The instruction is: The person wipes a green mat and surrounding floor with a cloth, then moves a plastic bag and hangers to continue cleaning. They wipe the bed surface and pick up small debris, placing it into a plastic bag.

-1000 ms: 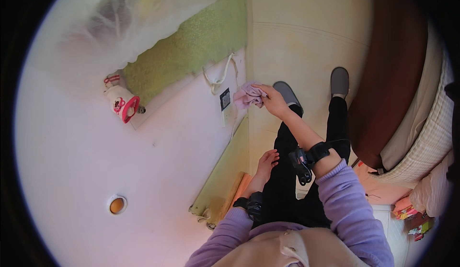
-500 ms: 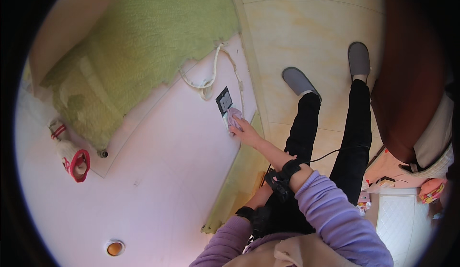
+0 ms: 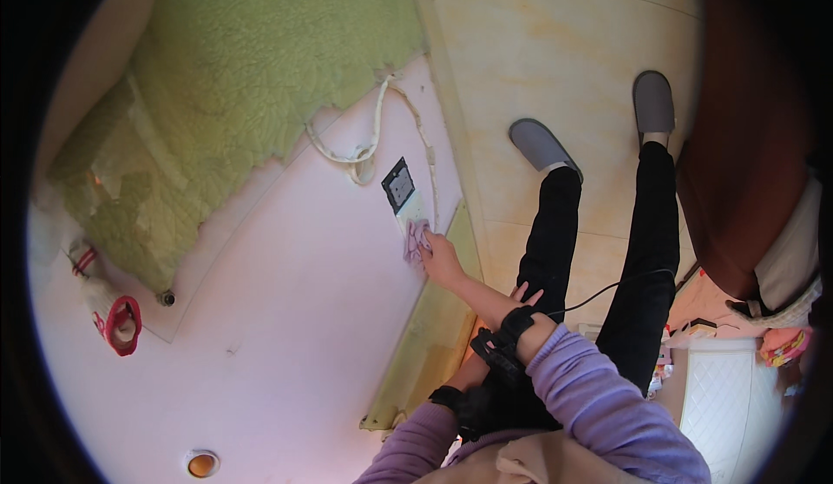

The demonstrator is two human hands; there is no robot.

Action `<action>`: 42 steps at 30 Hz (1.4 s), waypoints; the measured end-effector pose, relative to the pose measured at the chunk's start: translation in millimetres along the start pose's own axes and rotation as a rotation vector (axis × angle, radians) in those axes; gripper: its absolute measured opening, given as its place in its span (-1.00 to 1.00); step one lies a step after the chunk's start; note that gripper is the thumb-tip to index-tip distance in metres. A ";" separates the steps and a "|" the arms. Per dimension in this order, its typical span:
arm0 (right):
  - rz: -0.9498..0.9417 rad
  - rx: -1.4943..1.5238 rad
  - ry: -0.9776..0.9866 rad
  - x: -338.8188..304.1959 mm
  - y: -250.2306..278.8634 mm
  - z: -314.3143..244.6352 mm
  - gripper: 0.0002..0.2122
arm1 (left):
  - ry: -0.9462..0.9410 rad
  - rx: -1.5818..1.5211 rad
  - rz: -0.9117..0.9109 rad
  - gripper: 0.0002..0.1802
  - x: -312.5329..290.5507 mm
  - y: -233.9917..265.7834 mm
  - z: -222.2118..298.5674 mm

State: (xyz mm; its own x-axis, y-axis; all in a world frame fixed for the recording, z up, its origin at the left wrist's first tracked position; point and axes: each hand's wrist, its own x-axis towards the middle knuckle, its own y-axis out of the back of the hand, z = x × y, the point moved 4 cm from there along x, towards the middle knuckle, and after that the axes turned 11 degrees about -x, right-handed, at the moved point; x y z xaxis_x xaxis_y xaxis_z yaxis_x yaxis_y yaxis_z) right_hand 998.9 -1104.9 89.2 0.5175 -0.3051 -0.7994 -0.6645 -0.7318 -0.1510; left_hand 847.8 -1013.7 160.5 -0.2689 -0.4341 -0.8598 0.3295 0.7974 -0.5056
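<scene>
My right hand point(image 3: 443, 260) is closed on a crumpled light-purple cloth point(image 3: 415, 239). The cloth lies against the pale pink surface point(image 3: 286, 284), over the near part of a small white plate point(image 3: 408, 209). Just beyond that plate is a black square plate with a grey centre point(image 3: 399, 185), which looks like a socket. My left hand point(image 3: 528, 295) lies on my dark trouser leg, mostly hidden below my right forearm. Its visible fingers are stretched out and apart, holding nothing I can see.
A green textured sheet point(image 3: 286, 67) with a ragged edge covers the far left. White cord point(image 3: 375, 132) loops near the plates. A white item with a red rim point(image 3: 123, 326) and a round orange-centred piece point(image 3: 202, 464) are at left. Grey slippers point(image 3: 652, 102) rest on the tiled floor point(image 3: 555, 50).
My right hand has drawn the cloth slightly nearer to me, away from the black plate, so more of the white plate shows. The fingers of my left hand have become more visible.
</scene>
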 end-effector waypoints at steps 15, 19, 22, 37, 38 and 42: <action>-0.149 0.208 -0.013 6.9 12.2 14.8 -0.70 | 0.007 1.004 0.173 -0.31 10.8 24.0 12.1; 0.378 -0.020 0.038 65.9 111.6 -36.5 -0.63 | -0.161 1.192 0.052 -0.32 -6.9 -5.9 25.4; 0.402 0.268 0.416 95.9 158.5 -110.8 -0.64 | -0.053 1.389 0.219 -0.39 -11.3 -10.3 32.1; 0.385 0.057 1.350 21.2 130.9 -325.7 -0.51 | -0.068 0.986 0.141 -0.29 -20.2 -13.8 54.8; 0.472 0.012 1.240 45.9 137.5 -315.7 -0.53 | -0.073 0.973 0.139 -0.29 -18.0 -16.2 56.2; 0.474 0.188 0.695 129.6 170.9 -274.7 -0.60 | -0.075 0.909 0.119 -0.29 -11.9 -22.0 59.6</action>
State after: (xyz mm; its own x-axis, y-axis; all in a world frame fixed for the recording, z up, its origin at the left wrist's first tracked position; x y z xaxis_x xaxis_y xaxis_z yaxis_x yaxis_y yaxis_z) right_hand 1100.5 -1436.9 119.5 0.3344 -0.9017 -0.2739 -0.9404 -0.3385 -0.0337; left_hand 897.7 -1051.0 177.6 -0.1387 -0.4215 -0.8962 0.9445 0.2157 -0.2476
